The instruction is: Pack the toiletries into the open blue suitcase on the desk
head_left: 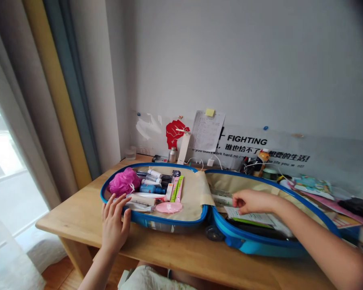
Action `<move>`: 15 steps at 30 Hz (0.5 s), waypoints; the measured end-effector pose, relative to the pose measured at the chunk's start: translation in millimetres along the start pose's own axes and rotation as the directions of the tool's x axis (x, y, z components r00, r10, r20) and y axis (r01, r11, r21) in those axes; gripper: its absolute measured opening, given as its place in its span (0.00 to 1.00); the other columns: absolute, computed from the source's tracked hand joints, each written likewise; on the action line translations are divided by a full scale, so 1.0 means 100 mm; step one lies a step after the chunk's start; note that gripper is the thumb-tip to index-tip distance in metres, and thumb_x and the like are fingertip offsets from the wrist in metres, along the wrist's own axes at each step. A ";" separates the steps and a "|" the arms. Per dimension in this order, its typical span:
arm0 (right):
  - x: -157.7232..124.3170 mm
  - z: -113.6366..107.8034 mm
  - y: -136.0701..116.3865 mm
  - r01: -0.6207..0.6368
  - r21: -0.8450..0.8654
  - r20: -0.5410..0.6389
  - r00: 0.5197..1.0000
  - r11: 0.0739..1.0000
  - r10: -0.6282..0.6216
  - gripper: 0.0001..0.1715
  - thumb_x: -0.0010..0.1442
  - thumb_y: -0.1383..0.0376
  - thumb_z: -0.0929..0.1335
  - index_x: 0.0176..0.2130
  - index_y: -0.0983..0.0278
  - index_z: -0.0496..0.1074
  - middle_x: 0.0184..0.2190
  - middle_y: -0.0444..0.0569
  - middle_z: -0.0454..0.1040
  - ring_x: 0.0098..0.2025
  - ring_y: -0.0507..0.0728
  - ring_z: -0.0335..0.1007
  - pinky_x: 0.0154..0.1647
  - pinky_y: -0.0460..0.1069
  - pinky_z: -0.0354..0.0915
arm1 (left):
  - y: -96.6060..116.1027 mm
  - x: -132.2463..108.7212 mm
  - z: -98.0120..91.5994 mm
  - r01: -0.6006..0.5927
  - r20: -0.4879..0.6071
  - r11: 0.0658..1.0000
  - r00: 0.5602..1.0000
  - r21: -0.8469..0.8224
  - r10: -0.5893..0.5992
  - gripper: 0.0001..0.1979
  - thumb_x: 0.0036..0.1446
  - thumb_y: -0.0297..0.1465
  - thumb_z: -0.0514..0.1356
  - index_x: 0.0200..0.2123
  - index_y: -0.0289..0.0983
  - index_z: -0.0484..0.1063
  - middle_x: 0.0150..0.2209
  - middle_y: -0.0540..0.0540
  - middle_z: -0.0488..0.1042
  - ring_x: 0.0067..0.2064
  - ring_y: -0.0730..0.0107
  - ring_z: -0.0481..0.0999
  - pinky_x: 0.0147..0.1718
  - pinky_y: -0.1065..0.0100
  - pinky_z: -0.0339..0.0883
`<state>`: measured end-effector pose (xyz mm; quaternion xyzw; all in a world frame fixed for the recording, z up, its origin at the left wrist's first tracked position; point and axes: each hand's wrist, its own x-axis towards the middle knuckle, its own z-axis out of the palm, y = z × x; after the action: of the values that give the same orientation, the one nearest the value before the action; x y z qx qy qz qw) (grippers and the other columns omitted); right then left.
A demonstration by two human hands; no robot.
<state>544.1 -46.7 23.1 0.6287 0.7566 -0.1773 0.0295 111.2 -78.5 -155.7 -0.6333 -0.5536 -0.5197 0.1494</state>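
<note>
An open blue suitcase (157,222) lies on the wooden table with its two halves spread side by side. My left hand (115,221), fingers apart and holding nothing, rests at the near left rim. Close to it in the left half are a pink bath puff (124,181), a blue bottle (149,189), several white tubes, pink and green slim packs (176,189) and a pink oval item (169,207). My right hand (251,201) reaches into the right half with curled fingers, at the end of a clear packet (221,198). Whatever its fingertips grip is hidden. Below it lies a printed white sheet (251,216).
Against the wall stand a small metal bottle (172,154), a white upright device (184,149), an orange-capped bottle (262,159) and a clear cup (130,153). Papers and packs (313,186) crowd the table's right side. Curtains (51,80) hang at left.
</note>
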 end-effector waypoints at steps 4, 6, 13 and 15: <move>-0.11 0.18 0.25 -0.097 -0.113 0.032 0.994 0.989 0.101 0.14 0.40 0.69 0.72 0.33 0.62 0.76 0.33 0.46 0.76 0.36 0.58 0.73 0.34 0.47 0.62 | 0.00 0.00 0.00 -0.007 -0.004 1.000 1.000 0.011 0.007 0.18 0.66 0.38 0.48 0.51 0.39 0.72 0.54 0.39 0.73 0.66 0.52 0.59 0.66 0.46 0.46; -0.12 0.24 0.31 -0.128 -0.136 0.046 0.990 0.982 0.135 0.15 0.41 0.70 0.71 0.34 0.61 0.76 0.35 0.46 0.77 0.37 0.58 0.73 0.34 0.47 0.61 | -0.01 0.00 0.00 -0.020 -0.009 1.000 1.000 0.016 0.020 0.18 0.67 0.37 0.48 0.51 0.39 0.71 0.53 0.39 0.73 0.66 0.51 0.59 0.65 0.46 0.47; -0.09 0.32 0.37 -0.173 -0.105 0.073 0.981 0.979 0.181 0.13 0.44 0.74 0.69 0.33 0.62 0.74 0.31 0.45 0.75 0.34 0.54 0.71 0.31 0.45 0.58 | -0.02 0.00 0.00 -0.051 -0.014 0.998 0.999 0.021 0.051 0.16 0.67 0.36 0.48 0.51 0.39 0.71 0.53 0.39 0.73 0.66 0.52 0.59 0.65 0.47 0.47; -0.08 0.32 0.37 -0.183 -0.088 0.078 0.979 0.979 0.190 0.13 0.44 0.74 0.69 0.33 0.62 0.73 0.31 0.44 0.74 0.32 0.53 0.69 0.31 0.45 0.57 | -0.02 0.00 0.01 -0.052 -0.016 0.998 0.998 0.018 0.052 0.16 0.67 0.36 0.49 0.51 0.39 0.71 0.53 0.39 0.73 0.66 0.52 0.59 0.65 0.47 0.47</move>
<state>575.3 -59.0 -13.3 0.6870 0.6988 -0.1701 0.1040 110.0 -77.5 -156.6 -0.6418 -0.5401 -0.5162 0.1731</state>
